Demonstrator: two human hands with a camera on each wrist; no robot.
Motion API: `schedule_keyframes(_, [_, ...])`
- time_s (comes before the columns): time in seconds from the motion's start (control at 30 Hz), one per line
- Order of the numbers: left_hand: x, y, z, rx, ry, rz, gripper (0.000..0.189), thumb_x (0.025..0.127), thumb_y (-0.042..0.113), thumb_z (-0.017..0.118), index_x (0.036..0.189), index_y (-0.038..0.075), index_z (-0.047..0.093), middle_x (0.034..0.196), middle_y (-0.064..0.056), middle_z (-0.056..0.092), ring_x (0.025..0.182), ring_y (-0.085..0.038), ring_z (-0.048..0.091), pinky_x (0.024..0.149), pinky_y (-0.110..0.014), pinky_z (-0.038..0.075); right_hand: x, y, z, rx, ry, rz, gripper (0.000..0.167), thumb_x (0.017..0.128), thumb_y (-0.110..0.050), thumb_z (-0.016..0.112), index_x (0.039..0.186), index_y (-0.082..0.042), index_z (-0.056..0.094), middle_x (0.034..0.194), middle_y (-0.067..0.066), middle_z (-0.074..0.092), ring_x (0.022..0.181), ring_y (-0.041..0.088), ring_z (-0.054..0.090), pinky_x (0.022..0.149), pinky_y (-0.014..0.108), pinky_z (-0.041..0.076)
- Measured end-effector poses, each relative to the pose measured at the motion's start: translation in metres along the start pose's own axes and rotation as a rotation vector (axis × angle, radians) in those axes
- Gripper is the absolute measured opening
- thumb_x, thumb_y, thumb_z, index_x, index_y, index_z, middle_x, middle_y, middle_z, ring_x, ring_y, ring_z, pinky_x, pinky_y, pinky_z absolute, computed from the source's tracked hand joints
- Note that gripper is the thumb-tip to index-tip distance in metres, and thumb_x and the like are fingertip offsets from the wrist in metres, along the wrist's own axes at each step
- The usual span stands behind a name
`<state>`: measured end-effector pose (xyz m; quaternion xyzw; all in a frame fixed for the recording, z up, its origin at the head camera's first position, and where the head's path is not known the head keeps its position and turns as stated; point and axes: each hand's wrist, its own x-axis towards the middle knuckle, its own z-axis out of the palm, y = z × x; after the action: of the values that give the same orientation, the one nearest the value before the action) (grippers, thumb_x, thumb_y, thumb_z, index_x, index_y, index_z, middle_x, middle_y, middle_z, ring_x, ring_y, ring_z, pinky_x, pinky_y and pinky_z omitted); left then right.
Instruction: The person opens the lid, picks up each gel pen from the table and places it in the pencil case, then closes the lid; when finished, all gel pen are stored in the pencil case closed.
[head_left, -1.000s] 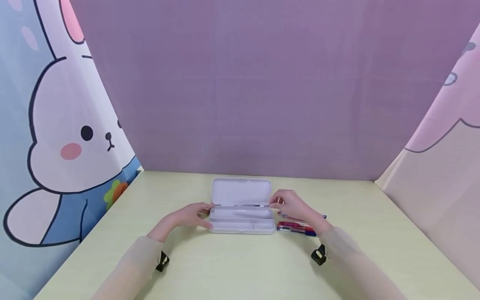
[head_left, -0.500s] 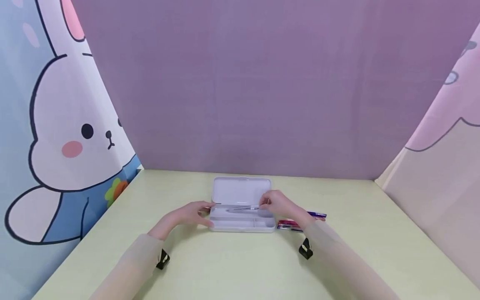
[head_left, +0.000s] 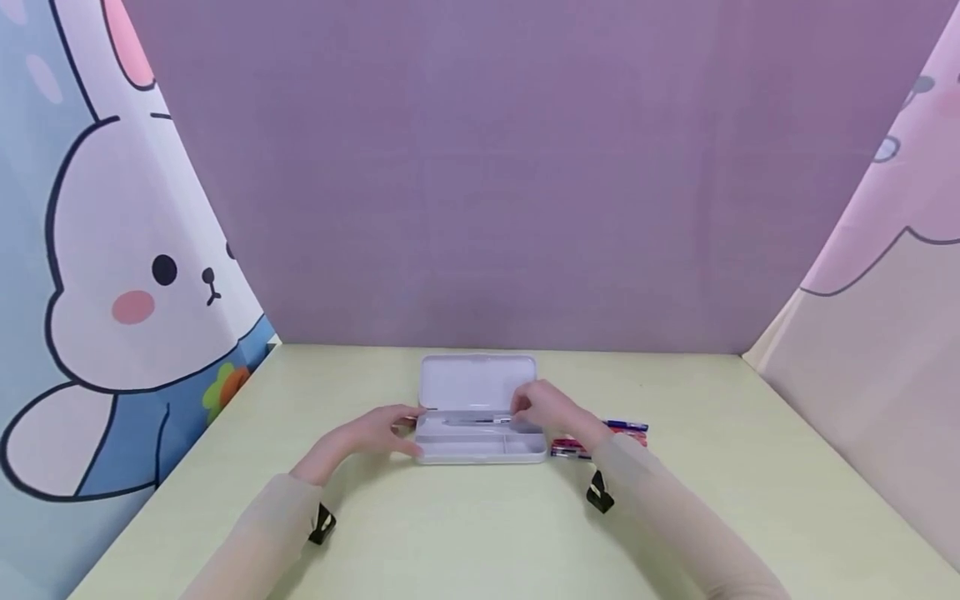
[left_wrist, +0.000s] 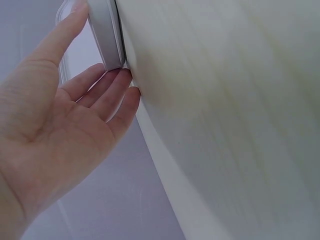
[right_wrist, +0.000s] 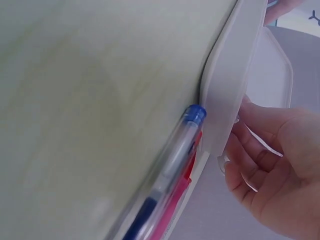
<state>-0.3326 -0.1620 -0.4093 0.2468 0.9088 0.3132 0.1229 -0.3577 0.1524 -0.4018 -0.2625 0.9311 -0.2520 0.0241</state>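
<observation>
A white pencil case (head_left: 476,383) lies on the table with its lid raised at the back. My left hand (head_left: 382,431) holds its left end, thumb at the front corner and fingers at the back; the left wrist view shows the fingertips against the case's end wall (left_wrist: 107,37). With bent fingers my right hand (head_left: 551,408) pinches the right end of a slim clear pen (head_left: 480,421), which lies lengthwise over the case's long rear compartment. In the right wrist view, the fingers (right_wrist: 245,155) reach behind the case wall, and the pen is hidden there.
Several pens (head_left: 628,425), blue, red and clear, lie to the right of the case, partly under my right forearm. One clear pen (right_wrist: 172,160) with a blue end lies close to the case. A purple cloth (head_left: 480,183) stands behind the pale table (head_left: 465,533).
My right hand has moved left with the pen, bringing it from near the hinge down to the rear compartment. The left hand stays at the case's left end.
</observation>
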Motion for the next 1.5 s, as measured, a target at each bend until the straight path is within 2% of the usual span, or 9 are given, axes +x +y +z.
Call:
schedule_keyframes(0.2, [0.000, -0.001, 0.000, 0.007, -0.005, 0.010, 0.075, 0.078, 0.030, 0.076, 0.139, 0.001, 0.043, 0.139, -0.021, 0.046, 0.124, -0.037, 0.048, 0.105, -0.050, 0.038, 0.003, 0.000, 0.003, -0.019, 0.013, 0.005, 0.006, 0.081, -0.007, 0.072, 0.076, -0.009, 0.069, 0.074, -0.002, 0.066, 0.068, 0.007, 0.056, 0.066, 0.023, 0.050])
schedule_keyframes(0.43, [0.001, -0.002, 0.001, 0.006, -0.019, 0.029, 0.076, 0.079, 0.030, 0.075, 0.140, 0.000, 0.040, 0.140, -0.021, 0.045, 0.125, -0.037, 0.047, 0.106, -0.051, 0.037, 0.002, -0.001, 0.004, -0.084, 0.046, 0.034, 0.007, 0.081, -0.006, 0.071, 0.076, -0.011, 0.068, 0.075, -0.005, 0.065, 0.069, 0.007, 0.055, 0.070, 0.027, 0.050])
schedule_keyframes(0.6, [0.001, -0.002, 0.001, 0.002, -0.035, 0.035, 0.076, 0.080, 0.030, 0.074, 0.141, 0.001, 0.040, 0.141, -0.022, 0.044, 0.126, -0.037, 0.047, 0.106, -0.052, 0.036, -0.002, -0.001, 0.001, -0.060, 0.060, 0.049, 0.006, 0.084, -0.007, 0.069, 0.079, -0.012, 0.067, 0.077, -0.004, 0.065, 0.073, 0.008, 0.056, 0.073, 0.028, 0.051])
schedule_keyframes(0.73, [0.000, -0.002, 0.001, -0.004, -0.044, 0.049, 0.075, 0.080, 0.028, 0.074, 0.141, 0.000, 0.039, 0.141, -0.022, 0.043, 0.125, -0.037, 0.047, 0.106, -0.051, 0.036, -0.008, 0.002, -0.007, -0.009, 0.063, 0.022, 0.002, 0.086, -0.010, 0.067, 0.085, -0.009, 0.069, 0.082, -0.002, 0.067, 0.077, 0.009, 0.058, 0.075, 0.028, 0.053])
schedule_keyframes(0.93, [0.000, -0.002, -0.001, -0.001, -0.033, 0.054, 0.075, 0.079, 0.029, 0.075, 0.140, 0.000, 0.040, 0.141, -0.022, 0.043, 0.125, -0.037, 0.047, 0.106, -0.051, 0.037, -0.022, 0.009, -0.025, 0.040, 0.065, -0.054, 0.016, 0.087, -0.011, 0.065, 0.101, -0.002, 0.068, 0.089, 0.002, 0.068, 0.079, 0.011, 0.059, 0.072, 0.025, 0.052])
schedule_keyframes(1.03, [0.000, -0.004, -0.001, 0.002, -0.021, 0.056, 0.076, 0.078, 0.029, 0.076, 0.139, 0.001, 0.042, 0.141, -0.022, 0.044, 0.124, -0.037, 0.048, 0.105, -0.051, 0.037, -0.029, 0.013, -0.033, 0.039, 0.078, -0.070, 0.019, 0.088, -0.012, 0.065, 0.103, -0.002, 0.068, 0.088, 0.003, 0.068, 0.079, 0.011, 0.058, 0.070, 0.023, 0.051])
schedule_keyframes(1.3, [0.003, -0.009, -0.001, -0.009, -0.015, 0.061, 0.076, 0.077, 0.029, 0.077, 0.139, 0.001, 0.043, 0.140, -0.021, 0.045, 0.124, -0.037, 0.048, 0.105, -0.050, 0.038, -0.047, 0.027, -0.051, 0.018, 0.177, -0.092, 0.020, 0.089, -0.016, 0.064, 0.103, -0.003, 0.068, 0.093, 0.005, 0.070, 0.084, 0.016, 0.064, 0.075, 0.029, 0.054])
schedule_keyframes(1.5, [0.000, -0.006, -0.001, -0.018, -0.016, 0.054, 0.075, 0.078, 0.029, 0.076, 0.139, 0.000, 0.042, 0.140, -0.022, 0.045, 0.124, -0.037, 0.049, 0.106, -0.051, 0.037, -0.061, 0.046, -0.061, -0.015, 0.264, -0.055, 0.020, 0.090, -0.021, 0.063, 0.104, -0.007, 0.069, 0.097, 0.005, 0.070, 0.088, 0.018, 0.065, 0.078, 0.035, 0.055])
